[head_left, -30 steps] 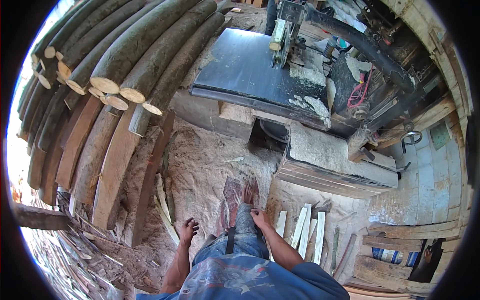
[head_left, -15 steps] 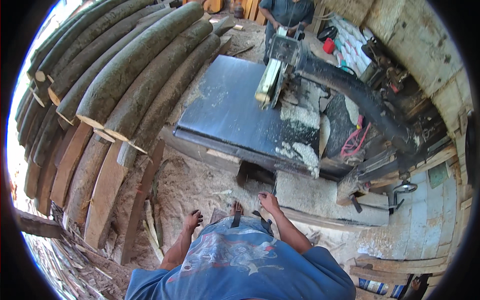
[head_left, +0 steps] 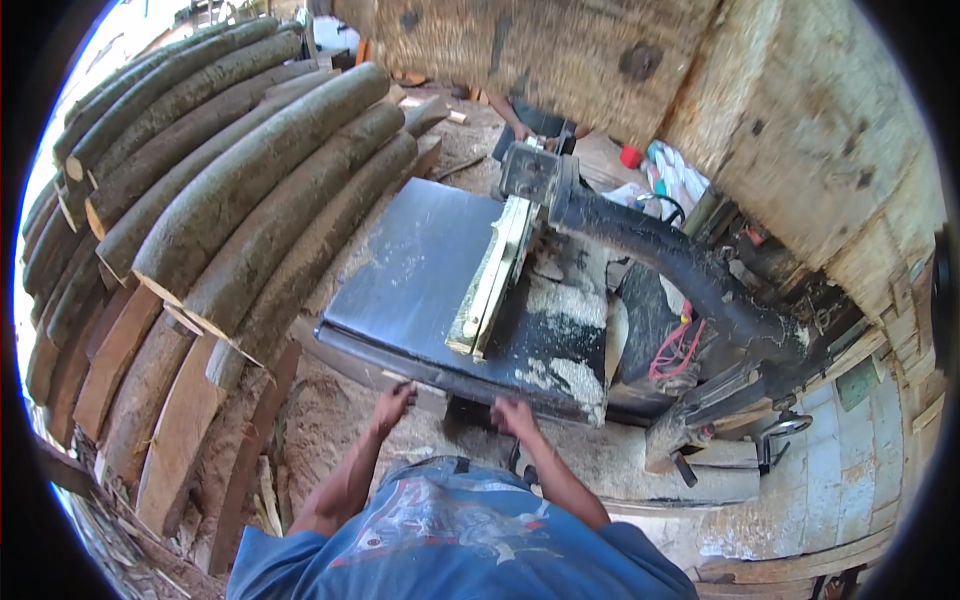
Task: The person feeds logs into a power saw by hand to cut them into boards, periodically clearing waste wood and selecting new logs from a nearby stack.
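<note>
My left hand (head_left: 396,402) is just off the near edge of a flat metal saw table (head_left: 395,265). Its fingers are loosely bent and apart, and nothing shows in them. To its right, my right hand (head_left: 513,417) is at the same edge, its fingers bent and smeared by motion. Whether they hold anything I cannot make out. Beyond both hands, a narrow pale length of wood (head_left: 490,285) lies on the table, its cut end toward me. Its far end passes by the dark head (head_left: 530,172) of the saw.
Long logs (head_left: 265,185) are stacked at the left. A thick black arm (head_left: 660,235) curves over the table's right side, with sawdust (head_left: 568,305) beneath. A co-worker's hand (head_left: 522,130) shows behind the saw. A large wooden board (head_left: 560,60) hangs across the top. A handwheel (head_left: 787,426) is at right.
Both my hands have moved forward to the table's near edge. The length of wood has come toward me across the table. My view has shifted, and the board now covers much of the co-worker.
</note>
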Tool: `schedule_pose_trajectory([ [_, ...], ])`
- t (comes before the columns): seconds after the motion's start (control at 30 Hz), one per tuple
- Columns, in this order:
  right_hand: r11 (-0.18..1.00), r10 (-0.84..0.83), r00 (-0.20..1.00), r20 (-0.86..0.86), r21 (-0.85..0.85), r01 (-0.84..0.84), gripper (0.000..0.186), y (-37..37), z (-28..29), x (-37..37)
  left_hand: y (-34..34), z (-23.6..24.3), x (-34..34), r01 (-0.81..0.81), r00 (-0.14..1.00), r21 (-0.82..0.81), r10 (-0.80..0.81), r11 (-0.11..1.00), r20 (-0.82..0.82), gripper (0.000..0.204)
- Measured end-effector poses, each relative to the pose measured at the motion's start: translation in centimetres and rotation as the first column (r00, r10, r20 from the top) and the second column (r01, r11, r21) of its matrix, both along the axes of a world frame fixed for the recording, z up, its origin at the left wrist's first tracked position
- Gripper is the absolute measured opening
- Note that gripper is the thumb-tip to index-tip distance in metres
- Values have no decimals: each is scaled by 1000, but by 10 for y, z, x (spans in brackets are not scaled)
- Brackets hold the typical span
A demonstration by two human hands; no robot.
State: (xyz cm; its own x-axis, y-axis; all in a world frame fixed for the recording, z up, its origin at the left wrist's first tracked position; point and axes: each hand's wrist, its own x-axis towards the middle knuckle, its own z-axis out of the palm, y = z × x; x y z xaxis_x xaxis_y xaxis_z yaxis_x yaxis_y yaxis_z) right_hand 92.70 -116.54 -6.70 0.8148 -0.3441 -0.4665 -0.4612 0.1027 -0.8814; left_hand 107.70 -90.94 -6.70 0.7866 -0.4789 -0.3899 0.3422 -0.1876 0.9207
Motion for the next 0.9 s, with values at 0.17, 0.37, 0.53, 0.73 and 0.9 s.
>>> schedule_pose_trajectory([
  [0.17,961,-235,962,141,-114,251,57,-13,47,63,-56,69,13,71,993,78,-78,994,84,70],
  [0.37,912,-258,966,26,-323,253,86,71,52,63,-31,39,-12,227,974,-19,-227,974,-17,81],
  [0.53,922,-366,915,170,-69,382,83,134,34,6,9,76,-79,268,962,-61,-271,961,-40,71],
  [0.73,928,-365,922,130,-30,371,72,206,64,-60,80,74,-142,225,970,-45,-228,973,-84,74],
  [0.9,921,-377,923,74,-77,382,77,246,30,-118,128,61,-194,221,970,-48,-225,974,-90,80],
])
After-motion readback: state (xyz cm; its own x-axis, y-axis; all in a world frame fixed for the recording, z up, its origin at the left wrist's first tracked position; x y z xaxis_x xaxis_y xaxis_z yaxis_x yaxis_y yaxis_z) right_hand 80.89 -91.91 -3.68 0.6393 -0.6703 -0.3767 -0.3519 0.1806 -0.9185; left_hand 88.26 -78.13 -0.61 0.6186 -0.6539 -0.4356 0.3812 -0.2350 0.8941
